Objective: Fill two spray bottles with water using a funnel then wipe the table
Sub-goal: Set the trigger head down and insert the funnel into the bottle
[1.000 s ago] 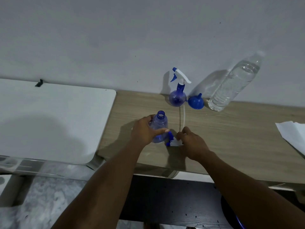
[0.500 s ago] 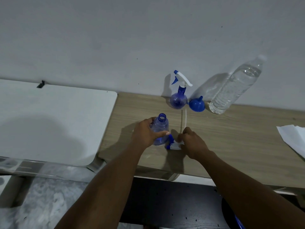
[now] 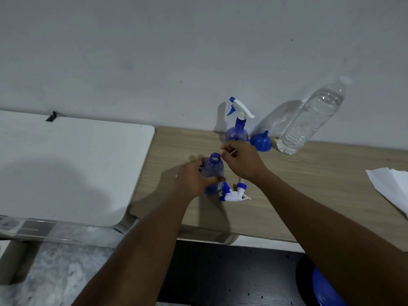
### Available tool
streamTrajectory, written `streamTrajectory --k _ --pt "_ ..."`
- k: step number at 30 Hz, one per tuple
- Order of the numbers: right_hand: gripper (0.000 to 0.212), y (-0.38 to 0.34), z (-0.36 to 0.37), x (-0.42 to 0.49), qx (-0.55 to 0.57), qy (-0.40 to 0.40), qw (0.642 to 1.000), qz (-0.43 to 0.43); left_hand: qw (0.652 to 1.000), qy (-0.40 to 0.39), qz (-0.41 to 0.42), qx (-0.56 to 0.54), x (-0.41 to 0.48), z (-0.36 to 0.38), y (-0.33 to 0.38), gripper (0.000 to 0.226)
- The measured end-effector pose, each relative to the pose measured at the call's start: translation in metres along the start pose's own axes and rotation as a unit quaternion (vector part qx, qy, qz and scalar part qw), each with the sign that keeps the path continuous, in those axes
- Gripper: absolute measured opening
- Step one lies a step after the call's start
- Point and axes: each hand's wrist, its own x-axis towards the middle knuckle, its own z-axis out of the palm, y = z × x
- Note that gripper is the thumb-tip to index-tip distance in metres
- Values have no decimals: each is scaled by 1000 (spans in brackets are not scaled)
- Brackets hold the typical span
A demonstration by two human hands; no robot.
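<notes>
Two tables meet under my arms, a white table [image 3: 66, 164] on my left and the wood-grain table [image 3: 320, 195] I work at, both set against a plain grey wall [image 3: 154, 51]. My left hand [image 3: 194, 180] curls round the uncapped spray bottle [image 3: 213, 167] near the front edge, while my right hand [image 3: 242, 161], fingers bent, pinches the thin pale tube [image 3: 240, 179] of the trigger head [image 3: 234, 193], which lies on the wood just beside that bottle. At the wall stand the second spray bottle [image 3: 237, 131] with its trigger on, the blue funnel [image 3: 261, 141] mouth-down just beside it, and a clear water bottle [image 3: 309, 120]; a white cloth [image 3: 393, 186] lies far right, and mottled floor [image 3: 55, 272] shows below left.
</notes>
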Motion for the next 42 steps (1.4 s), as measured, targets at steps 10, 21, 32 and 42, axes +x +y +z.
streamTrajectory --k 10,21,32,42 --pt "14 -8 5 1 30 -21 999 -22 999 -22 -3 -30 -1 1 3 80" --pt "6 65 -26 33 -68 76 985 137 999 -20 3 -36 14 11 13 62" --pt "60 125 -39 100 -246 -81 948 186 999 -36 6 -16 24 13 12 59" --pt "56 119 -3 78 -341 -158 918 128 999 -39 4 -32 22 13 13 65"
